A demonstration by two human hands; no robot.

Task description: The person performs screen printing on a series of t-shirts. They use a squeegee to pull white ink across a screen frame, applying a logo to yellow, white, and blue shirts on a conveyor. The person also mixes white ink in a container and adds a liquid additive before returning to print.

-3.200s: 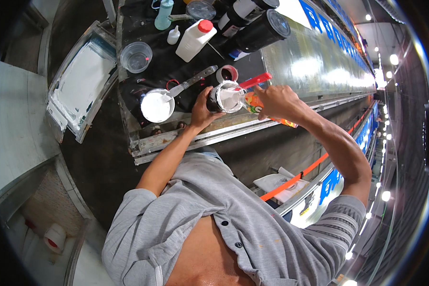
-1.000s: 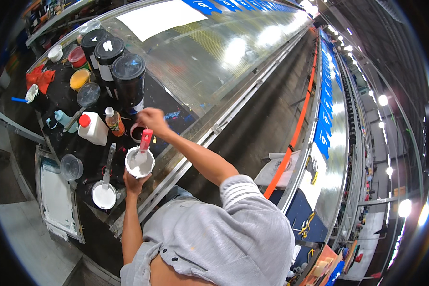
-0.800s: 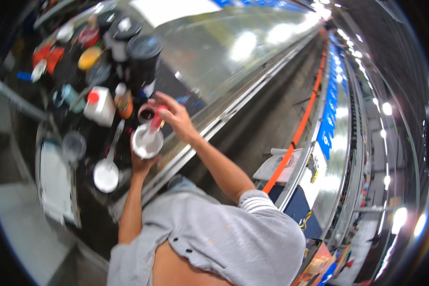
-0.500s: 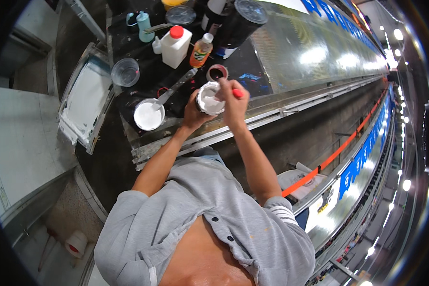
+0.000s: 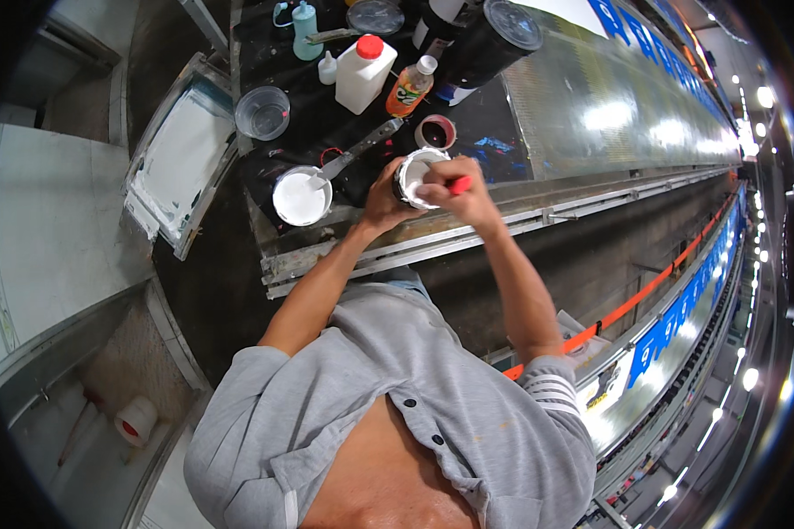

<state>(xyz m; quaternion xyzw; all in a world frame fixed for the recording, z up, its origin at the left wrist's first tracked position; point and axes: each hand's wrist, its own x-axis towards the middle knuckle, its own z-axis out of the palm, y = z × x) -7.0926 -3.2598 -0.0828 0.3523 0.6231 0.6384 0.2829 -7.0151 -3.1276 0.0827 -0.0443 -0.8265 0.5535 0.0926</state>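
Note:
My left hand is wrapped around the side of a round tub with a white-smeared rim and white stuff inside. Over its mouth, my right hand is closed on a red-handled tool; its working end, down in the tub, is hidden by my fingers. To the left stands a tub of white paint, with a smeared spatula leaning out of it. Just beyond my hands is a small pinkish cup with dark red contents.
Farther back stand a white jug with a red cap, an orange-labelled bottle, a black container and a pale blue squeeze bottle. A clear cup and a white-coated framed panel lie left. Metal rails edge the table.
The view has shifted, so the table things sit farther right and higher. My right hand has turned and lies lower over the tub; both hands keep their holds.

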